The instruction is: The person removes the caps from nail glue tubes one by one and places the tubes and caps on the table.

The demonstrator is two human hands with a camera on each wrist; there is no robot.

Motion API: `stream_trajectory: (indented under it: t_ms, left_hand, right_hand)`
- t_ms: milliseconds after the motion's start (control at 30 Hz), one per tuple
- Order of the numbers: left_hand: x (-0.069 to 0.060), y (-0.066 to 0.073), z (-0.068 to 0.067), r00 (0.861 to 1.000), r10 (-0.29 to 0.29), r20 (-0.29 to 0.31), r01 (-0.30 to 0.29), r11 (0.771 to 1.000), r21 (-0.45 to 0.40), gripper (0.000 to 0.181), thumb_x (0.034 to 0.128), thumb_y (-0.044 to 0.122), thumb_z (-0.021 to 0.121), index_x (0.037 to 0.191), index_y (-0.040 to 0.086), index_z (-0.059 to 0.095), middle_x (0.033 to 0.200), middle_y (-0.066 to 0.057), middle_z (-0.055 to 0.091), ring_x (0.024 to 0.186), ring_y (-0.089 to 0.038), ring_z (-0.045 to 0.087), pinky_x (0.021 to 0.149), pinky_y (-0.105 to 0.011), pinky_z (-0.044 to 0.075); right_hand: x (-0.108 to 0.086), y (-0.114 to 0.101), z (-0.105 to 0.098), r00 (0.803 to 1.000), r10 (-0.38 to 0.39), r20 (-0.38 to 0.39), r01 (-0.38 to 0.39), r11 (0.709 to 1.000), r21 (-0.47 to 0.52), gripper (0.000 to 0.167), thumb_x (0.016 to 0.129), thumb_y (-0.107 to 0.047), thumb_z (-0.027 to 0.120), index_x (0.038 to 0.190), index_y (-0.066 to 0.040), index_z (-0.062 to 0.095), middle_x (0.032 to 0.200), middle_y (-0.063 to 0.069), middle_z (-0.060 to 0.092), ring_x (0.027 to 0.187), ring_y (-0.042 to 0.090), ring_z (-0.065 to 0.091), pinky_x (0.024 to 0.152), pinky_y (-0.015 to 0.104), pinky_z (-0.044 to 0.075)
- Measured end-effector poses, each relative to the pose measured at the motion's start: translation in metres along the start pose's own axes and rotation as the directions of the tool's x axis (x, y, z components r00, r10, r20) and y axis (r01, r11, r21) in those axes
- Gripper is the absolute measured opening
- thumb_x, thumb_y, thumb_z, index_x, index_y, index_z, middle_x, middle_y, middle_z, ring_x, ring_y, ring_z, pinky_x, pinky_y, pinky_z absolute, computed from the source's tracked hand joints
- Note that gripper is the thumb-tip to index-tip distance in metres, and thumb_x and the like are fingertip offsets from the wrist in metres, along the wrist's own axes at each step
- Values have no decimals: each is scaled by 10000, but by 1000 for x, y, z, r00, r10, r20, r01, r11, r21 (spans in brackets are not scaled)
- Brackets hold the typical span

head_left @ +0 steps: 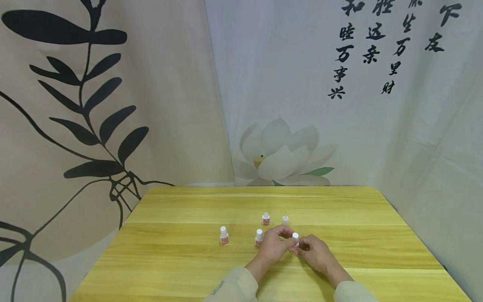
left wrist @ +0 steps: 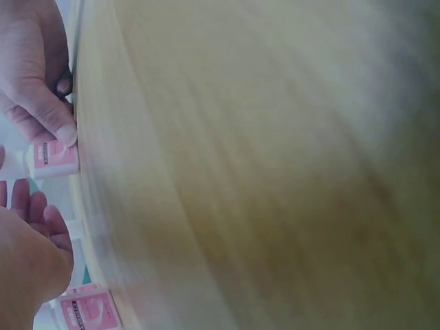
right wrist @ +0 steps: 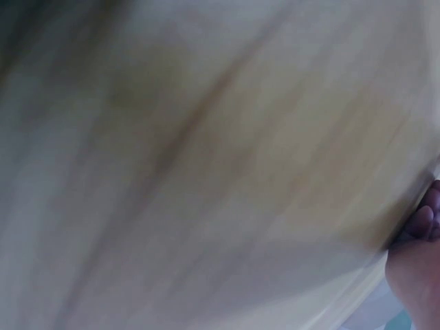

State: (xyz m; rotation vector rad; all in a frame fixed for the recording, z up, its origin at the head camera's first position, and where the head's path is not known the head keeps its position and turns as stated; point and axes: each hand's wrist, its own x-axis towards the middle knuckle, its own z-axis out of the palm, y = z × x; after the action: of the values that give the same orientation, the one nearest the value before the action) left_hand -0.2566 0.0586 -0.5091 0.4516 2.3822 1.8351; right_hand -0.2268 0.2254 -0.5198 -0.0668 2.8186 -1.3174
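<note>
Upright above the table, a small white-capped bottle with a pink label (head_left: 295, 237) is held between both hands. My left hand (head_left: 274, 245) pinches it near its white cap, fingers curled. From the other side, my right hand (head_left: 317, 253) grips the lower body; in the left wrist view its thumb presses on the pink label (left wrist: 55, 155). Just left of my left hand stands a similar bottle (head_left: 258, 238), partly covered by that hand. Behind the hands is a white piece with a thin tip (head_left: 285, 219), its lower part hidden. The right wrist view catches only some curled fingers (right wrist: 423, 218).
Another capped bottle (head_left: 224, 235) stands apart on the left of the wooden table (head_left: 170, 260). Farther back is a bottle with a short white top (head_left: 266, 219). A printed curtain (head_left: 279, 96) hangs behind the table's far edge.
</note>
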Motion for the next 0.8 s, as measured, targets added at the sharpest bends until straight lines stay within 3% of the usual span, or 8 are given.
stream_trajectory:
  t_ms: [433,800]
  left_hand:
    - [-1,0,-1,1000,23,1,-23,1000,-10,166,833,103,779,982,136,715,887,91,655,883,-79,577,713,-236,499]
    - [-1,0,-1,1000,13,11,-13,1000,-14,106,839,127,780,917,141,710,867,97,655,881,-102,580,715,-251,494]
  right_hand:
    - [1,0,1,1000,-3,-9,3,1000,14,74,867,-96,748,908,-156,730,885,-4,576,830,163,538,761,364,477]
    - [2,2,2,1000,-4,-14,4,1000,6,94,863,-78,743,917,-154,731,877,-4,577,828,160,538,757,356,473]
